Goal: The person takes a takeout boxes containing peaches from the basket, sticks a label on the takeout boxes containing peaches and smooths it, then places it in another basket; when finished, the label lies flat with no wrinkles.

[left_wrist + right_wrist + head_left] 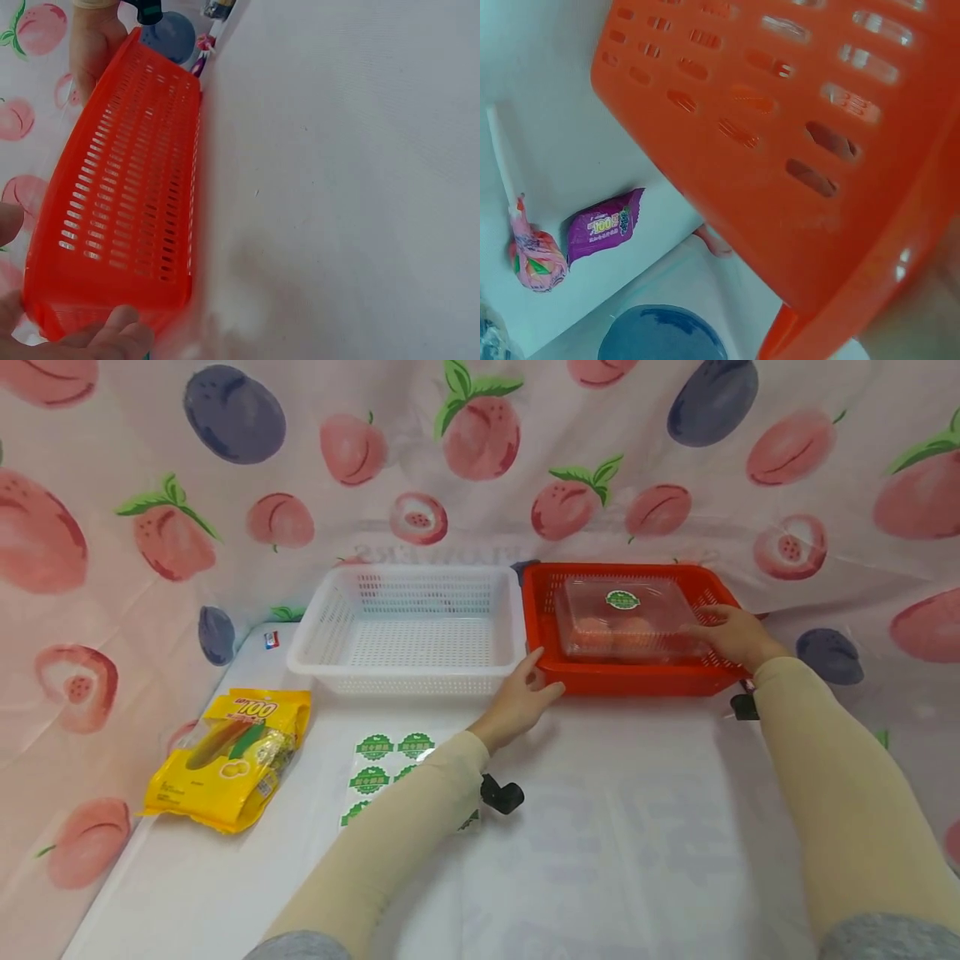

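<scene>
A clear plastic box (660, 610) with a green round label on its lid lies in the red basket (637, 681). Round orange-red items show through its front. My right hand (738, 635) reaches over the basket's right end, its extended fingers touching the right side of the box. In the right wrist view, only a blurred part of that hand shows, beside the basket rim (877, 292). My left hand (517, 702) is at the basket's front left corner, fingers and thumb spread. The left wrist view has its fingers (120, 334) close against the basket corner.
Left of the red basket stands a white basket (408, 681). A yellow candy bag (232, 760) lies farther left. A sheet of green round stickers (372, 779) is partly under my left sleeve. A lollipop (536, 259) and a purple-wrapped candy (604, 229) lie beyond the red basket's right end.
</scene>
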Available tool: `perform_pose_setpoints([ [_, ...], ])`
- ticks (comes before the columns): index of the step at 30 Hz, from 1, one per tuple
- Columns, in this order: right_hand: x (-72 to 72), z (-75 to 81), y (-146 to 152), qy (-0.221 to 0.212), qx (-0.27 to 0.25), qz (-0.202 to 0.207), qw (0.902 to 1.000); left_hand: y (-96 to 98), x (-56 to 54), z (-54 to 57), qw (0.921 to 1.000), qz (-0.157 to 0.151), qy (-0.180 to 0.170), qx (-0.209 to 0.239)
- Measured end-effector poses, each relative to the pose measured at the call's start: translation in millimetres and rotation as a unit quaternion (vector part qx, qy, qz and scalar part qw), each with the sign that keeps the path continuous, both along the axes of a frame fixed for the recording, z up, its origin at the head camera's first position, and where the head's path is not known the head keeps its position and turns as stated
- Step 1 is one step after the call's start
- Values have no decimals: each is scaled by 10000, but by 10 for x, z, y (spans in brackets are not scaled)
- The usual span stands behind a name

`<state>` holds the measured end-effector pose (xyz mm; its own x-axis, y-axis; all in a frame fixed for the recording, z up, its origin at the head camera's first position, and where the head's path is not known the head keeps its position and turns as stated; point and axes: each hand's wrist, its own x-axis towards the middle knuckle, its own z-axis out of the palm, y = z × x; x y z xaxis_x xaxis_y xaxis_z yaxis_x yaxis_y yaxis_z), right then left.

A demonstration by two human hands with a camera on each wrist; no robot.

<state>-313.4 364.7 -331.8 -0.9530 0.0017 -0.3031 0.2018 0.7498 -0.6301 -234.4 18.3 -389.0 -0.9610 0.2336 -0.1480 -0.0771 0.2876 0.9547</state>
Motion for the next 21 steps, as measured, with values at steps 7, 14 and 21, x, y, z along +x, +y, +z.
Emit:
perform_pose_setpoints([
  [7,18,68,5,150,84,-6,9999,-135,45,32,9994,-258,-24,-216],
  [14,113,152,-21,409,109,159,9990,-313,130,136,9984,-421,58,-373],
  [21,269,261,-121,650,396,489,9959,-568,250,341,9970,-542,245,-494],
])
